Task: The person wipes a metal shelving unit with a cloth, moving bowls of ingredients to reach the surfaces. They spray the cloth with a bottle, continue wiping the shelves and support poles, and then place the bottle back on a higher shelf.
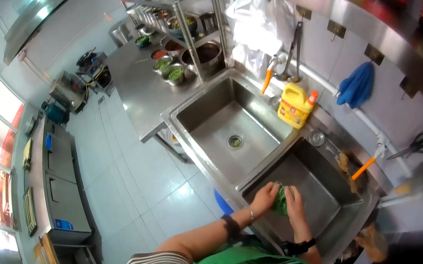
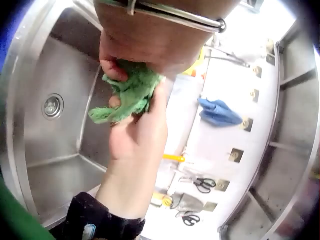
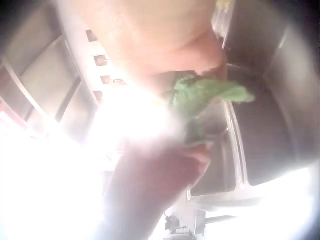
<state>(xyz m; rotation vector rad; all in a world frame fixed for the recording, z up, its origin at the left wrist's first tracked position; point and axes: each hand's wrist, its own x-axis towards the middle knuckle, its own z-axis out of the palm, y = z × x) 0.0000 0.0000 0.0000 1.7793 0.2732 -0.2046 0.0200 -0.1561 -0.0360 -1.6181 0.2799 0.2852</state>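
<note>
Both hands grip a crumpled green cloth [image 1: 280, 205] over the near sink basin [image 1: 317, 181]. My left hand [image 1: 265, 199], with a silver bracelet at its wrist, holds one side of it. On the other side is my right hand [image 1: 294, 203], with a black band round that wrist. In the left wrist view the bunched cloth [image 2: 134, 92] fills the space between the hands, and a loose frayed corner sticks out. Glare washes out much of the right wrist view, where a flap of the cloth [image 3: 210, 94] hangs free of the fingers.
A second basin [image 1: 215, 123] with a drain lies beyond the near one. Behind them stand a yellow detergent jug [image 1: 295, 107] and an orange-handled tap [image 1: 363, 168]. A blue cloth [image 1: 356, 85] and scissors [image 1: 420, 143] hang on the wall. Bowls of chopped greens [image 1: 175, 75] sit on the steel counter.
</note>
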